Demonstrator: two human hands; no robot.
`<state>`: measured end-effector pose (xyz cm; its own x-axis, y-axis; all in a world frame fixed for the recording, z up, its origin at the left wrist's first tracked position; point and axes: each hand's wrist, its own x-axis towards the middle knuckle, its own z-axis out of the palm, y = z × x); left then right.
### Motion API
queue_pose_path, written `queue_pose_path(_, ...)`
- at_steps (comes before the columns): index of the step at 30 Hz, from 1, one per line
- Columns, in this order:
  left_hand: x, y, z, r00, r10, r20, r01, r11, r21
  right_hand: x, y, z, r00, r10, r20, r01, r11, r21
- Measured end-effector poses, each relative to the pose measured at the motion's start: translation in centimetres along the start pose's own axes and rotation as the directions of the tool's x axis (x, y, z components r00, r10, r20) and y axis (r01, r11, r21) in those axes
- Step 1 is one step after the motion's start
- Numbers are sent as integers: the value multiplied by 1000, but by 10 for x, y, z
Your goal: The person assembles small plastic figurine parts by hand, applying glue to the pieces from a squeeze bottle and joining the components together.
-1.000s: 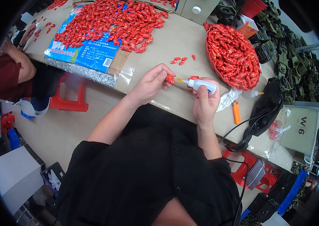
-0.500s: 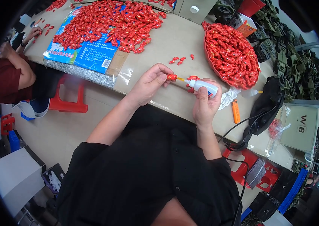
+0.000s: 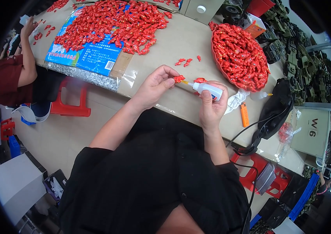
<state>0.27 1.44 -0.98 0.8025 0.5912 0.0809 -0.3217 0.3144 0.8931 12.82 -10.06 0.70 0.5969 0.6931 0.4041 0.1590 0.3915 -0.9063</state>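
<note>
Tabletop (image 3: 191, 39) under hands (image 3: 154, 89), stools (image 3: 70, 109) nearby

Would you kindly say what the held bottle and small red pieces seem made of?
The held bottle looks like smooth plastic, judging by its milky, translucent wall. The small red pieces look glossy, with bright highlights: probably plastic, though painted resin is possible.

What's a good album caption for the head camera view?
Left hand holds a small red piece; right hand points a yellow-tipped white bottle toward it.
</note>
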Motion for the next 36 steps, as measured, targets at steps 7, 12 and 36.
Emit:
queue_pose_path(7, 0, 1, 1, 1000, -6, -7, 7, 999, 37, 0, -2, -1, 1000, -17, 19, 18, 998, -54)
queue_pose_path(12, 1, -2, -2, 1000, 10, 7, -10, 999, -30, 3, -13, -6, 978, 193, -75, -148, 906, 398)
queue_pose_path(36, -6, -3, -7, 988, -121, 98, 151, 894, -423, 8, -36, 13, 990, -100, 98, 139, 803, -579)
